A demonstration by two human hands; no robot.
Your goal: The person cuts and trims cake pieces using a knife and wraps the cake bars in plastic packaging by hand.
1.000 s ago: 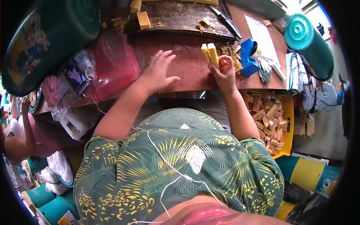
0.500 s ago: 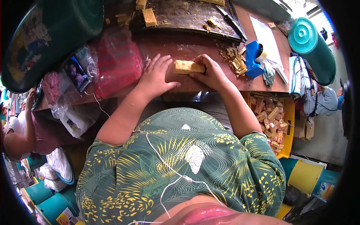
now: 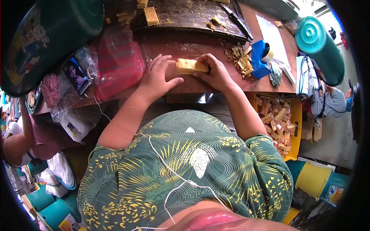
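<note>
My right hand (image 3: 215,72) grips the right end of a stack of oblong, golden-yellow baked bars (image 3: 188,66), low over the brown tabletop (image 3: 181,85). Two layers seem to show along the near side of the stack. To its left, my left hand (image 3: 156,74) is open, thumb apart from the fingers, just short of the stack's left end. Left of that hand lies a red plastic sheet or bag (image 3: 118,63). Beyond both hands is a dark baking tray (image 3: 181,15) with a bar piece (image 3: 151,16) at its left edge and a knife (image 3: 238,22) on its right.
A blue tape dispenser (image 3: 260,59) stands right of crumbs and broken pieces (image 3: 243,63). A yellow crate (image 3: 296,134) of wrapped bars sits below the table's right edge. A lit phone (image 3: 76,75) and a large green container (image 3: 58,42) are at left, near another person's arm (image 3: 24,133).
My right hand has brought the bars slightly left and nearer my left hand. My left hand's fingers have drawn closer together. The other person's arm at left has shifted.
</note>
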